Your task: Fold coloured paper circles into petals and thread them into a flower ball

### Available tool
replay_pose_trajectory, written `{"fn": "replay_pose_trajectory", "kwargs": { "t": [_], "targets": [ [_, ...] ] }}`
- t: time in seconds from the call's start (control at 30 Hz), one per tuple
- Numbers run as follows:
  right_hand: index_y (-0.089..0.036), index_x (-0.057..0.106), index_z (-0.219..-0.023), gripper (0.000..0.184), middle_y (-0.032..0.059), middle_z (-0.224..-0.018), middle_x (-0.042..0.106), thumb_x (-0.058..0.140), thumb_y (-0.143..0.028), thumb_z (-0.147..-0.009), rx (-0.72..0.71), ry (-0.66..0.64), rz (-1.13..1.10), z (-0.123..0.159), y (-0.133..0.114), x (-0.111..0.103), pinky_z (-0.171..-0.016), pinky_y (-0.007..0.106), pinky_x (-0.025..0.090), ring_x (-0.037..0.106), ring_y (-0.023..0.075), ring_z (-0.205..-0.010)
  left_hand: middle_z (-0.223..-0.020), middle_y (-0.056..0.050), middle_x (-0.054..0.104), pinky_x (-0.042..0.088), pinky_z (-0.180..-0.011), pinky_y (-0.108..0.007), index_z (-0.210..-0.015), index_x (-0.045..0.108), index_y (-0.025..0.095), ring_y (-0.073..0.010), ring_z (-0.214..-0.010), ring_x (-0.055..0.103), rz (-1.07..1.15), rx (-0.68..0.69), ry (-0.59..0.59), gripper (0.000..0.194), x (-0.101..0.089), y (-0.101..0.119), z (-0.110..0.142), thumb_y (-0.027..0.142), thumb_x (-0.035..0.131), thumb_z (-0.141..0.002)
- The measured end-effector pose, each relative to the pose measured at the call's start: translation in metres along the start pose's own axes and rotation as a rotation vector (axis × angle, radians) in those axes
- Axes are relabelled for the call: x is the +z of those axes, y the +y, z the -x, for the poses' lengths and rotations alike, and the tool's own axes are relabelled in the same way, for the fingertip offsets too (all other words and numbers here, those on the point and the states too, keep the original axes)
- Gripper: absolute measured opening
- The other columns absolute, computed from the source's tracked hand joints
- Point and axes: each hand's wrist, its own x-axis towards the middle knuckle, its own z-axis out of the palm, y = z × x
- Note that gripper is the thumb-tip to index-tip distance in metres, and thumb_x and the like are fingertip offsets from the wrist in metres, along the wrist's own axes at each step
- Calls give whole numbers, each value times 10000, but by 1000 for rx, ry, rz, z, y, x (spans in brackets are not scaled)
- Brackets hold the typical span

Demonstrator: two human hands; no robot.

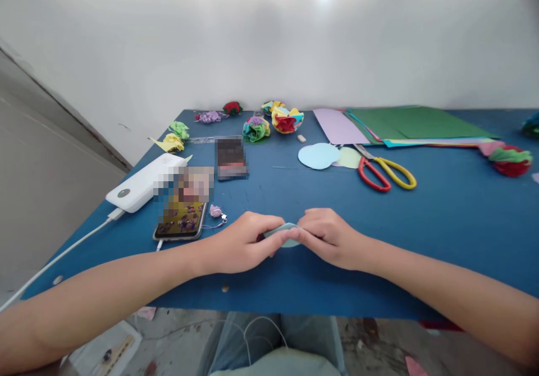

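Observation:
Near the front of the blue table, my left hand (252, 242) and my right hand (330, 235) meet over a small piece of light blue-green paper (289, 242). Thumbs and fingers of both hands pinch it, and part of it looks folded upward between them. My fingers hide much of its outline. Beyond my right hand lie light blue paper circles (319, 156), a pale green circle (348, 157) and scissors (381, 173) with one red and one yellow handle. Left of my left hand is a phone (180, 221) with a pink charm (215, 211).
A white power bank (145, 184) with a cable rests at the left edge, beside a dark blurred card-like item (231, 158). Several crumpled paper flowers (287, 120) line the back. Coloured paper sheets (421, 122) are stacked back right, and a red-green paper flower (510, 160) sits far right.

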Motion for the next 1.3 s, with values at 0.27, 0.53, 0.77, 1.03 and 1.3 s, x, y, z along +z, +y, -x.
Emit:
{"fn": "replay_pose_trajectory", "kwargs": {
  "t": [0.27,0.53,0.77,1.03,1.3],
  "targets": [
    [-173,436,-656,320,-15,-586,432,307,-273,-931,-51,-64,87,0,-6,0,-582,237,287,366,96,-548,-565,24,561,376,-565,-159,-748,548,150,-60,-527,510,-127,108,82,270,0,-2,1,255,354,-905],
    [-178,388,-619,325,-39,-550,367,356,-303,-918,24,-46,64,2,0,-2,-533,225,245,322,81,-509,-659,3,610,416,-569,-163,-860,562,146,-70,-580,555,-12,48,20,210,-4,-2,0,234,374,-894],
    [-184,376,-638,275,-32,-591,347,367,-237,-907,-48,10,-11,1,-2,-3,-529,217,259,324,87,-546,-540,11,566,359,-505,-156,-621,504,140,-54,-495,504,-87,90,4,328,-2,-2,1,283,395,-895],
    [-172,471,-748,155,-23,-632,430,418,-224,-885,-43,4,-137,-1,-5,-3,-552,198,306,362,80,-568,-496,18,533,363,-524,-154,-592,466,144,-53,-473,485,-57,102,-58,349,-3,-2,2,243,345,-904],
    [-166,517,-742,144,-38,-595,437,444,-201,-861,8,77,-142,0,-10,-5,-522,178,316,350,64,-528,-542,27,505,319,-483,-160,-670,468,149,-53,-477,427,-77,125,-42,231,-2,-1,2,214,372,-871]
  ]
}}
